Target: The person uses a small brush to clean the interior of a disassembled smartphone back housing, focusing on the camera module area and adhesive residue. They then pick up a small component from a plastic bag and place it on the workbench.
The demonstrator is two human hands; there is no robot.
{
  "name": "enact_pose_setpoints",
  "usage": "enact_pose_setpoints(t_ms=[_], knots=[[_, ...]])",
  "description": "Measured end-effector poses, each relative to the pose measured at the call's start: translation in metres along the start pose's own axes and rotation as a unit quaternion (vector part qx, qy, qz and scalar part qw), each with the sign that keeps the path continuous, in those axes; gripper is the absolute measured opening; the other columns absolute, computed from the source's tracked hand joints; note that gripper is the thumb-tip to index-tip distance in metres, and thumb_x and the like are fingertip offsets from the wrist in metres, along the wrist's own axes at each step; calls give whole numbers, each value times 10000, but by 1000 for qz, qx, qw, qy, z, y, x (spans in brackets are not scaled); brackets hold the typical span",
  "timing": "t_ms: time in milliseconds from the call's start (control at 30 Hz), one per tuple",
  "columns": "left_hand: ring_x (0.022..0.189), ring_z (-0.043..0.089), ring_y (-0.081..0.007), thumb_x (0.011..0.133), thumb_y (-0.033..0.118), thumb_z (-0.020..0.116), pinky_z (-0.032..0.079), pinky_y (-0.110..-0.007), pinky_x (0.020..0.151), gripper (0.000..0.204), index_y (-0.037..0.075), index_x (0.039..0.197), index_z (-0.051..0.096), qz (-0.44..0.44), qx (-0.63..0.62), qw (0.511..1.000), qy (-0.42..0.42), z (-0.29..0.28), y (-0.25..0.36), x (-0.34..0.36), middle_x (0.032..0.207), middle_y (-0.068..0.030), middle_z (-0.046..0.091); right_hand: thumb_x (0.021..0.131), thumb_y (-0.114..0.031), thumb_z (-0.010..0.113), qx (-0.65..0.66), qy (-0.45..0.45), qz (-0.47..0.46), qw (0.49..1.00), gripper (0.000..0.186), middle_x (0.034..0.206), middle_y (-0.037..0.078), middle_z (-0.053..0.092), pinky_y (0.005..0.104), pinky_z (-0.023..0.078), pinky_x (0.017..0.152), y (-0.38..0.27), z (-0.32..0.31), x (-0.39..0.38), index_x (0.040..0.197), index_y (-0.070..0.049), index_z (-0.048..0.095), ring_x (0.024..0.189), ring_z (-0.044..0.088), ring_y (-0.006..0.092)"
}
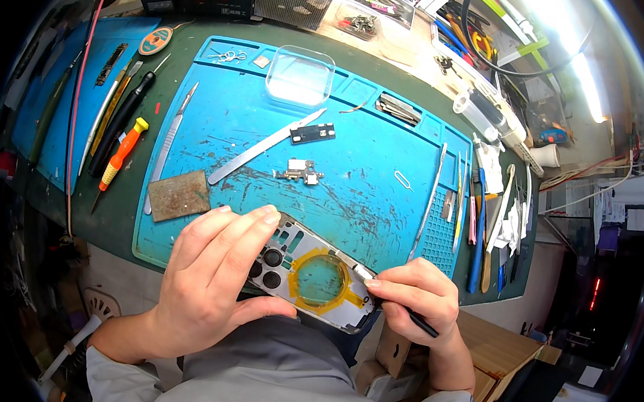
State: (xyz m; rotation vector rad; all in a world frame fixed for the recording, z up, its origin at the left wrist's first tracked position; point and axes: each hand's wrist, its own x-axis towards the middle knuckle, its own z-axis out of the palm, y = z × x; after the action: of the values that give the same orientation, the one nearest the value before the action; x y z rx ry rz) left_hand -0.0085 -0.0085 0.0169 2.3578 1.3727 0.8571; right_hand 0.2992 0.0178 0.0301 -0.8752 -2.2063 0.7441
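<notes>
My left hand [216, 279] is closed around the left end of a phone housing [338, 311], which is tilted above the mat's near edge. The housing has dark round camera openings [271, 267] and a yellow-rimmed ring [319, 281] through which the blue mat shows. In my right hand [422, 297] is a slim pen-like tool with a dark handle [419, 321] and a pale metal front end [363, 271]. That front end lies along the housing's upper right edge; its exact kind and whether it touches cannot be told.
On the blue mat [254, 110] lie a small circuit board [302, 172], a black flat part [312, 133], a metal spatula [263, 150], a scalpel [171, 142] and a brown block [179, 196]. A clear plastic box [299, 76] stands behind. An orange screwdriver [123, 153] lies left, brushes [478, 231] right.
</notes>
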Motion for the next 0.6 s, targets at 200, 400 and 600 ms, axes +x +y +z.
enact_pose_setpoints(t_ms=[200,400,600], knots=[[1278,592,-383,731,520,892,481,-506,1105,994,-60,1461,550,3,0,1000,-15,0,-2,-1,1422,-192,661,670,116,749,7,-3,1,1000,509,989,74,779,305,449,591,1,0,1,1147,-50,808,678,641,182],[1256,594,-358,756,510,872,490,-496,1095,952,-64,1451,567,3,-2,1000,-9,-1,-1,0,1414,-179,665,673,106,743,17,1,-2,1000,498,976,79,777,312,455,587,3,-1,-2,1142,-47,809,668,639,186],[1231,598,-334,778,493,856,500,-487,1083,911,-65,1443,582,0,-5,1000,-4,0,-1,1,1406,-167,668,788,-5,704,8,-10,17,1000,331,963,116,785,340,485,633,1,-1,-4,1098,-25,820,738,675,220]])
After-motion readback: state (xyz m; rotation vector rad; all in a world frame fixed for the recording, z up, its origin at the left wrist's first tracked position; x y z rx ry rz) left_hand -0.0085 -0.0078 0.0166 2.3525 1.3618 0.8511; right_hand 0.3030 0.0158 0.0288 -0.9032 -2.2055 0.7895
